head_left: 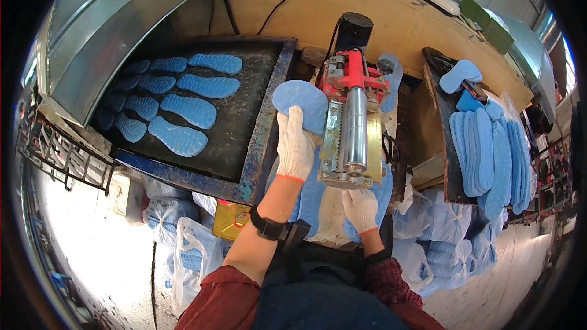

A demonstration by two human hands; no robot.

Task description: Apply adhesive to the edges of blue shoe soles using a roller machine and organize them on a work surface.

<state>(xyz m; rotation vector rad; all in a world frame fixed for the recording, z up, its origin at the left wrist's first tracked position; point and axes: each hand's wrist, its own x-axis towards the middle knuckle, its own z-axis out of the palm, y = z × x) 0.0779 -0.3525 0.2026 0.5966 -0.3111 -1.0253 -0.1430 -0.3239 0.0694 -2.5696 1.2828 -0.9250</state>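
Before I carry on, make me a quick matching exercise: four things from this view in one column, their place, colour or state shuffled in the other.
Column one
1. Left hand
2. Right hand
3. Roller
4. Dark flat surface

Column two
A. Shiny silver
B. Bearing rows of blue soles
C. Just below the near end of the machine in the picture
D. Holding up a single blue piece

Right pairs: 1-D, 2-C, 3-A, 4-B
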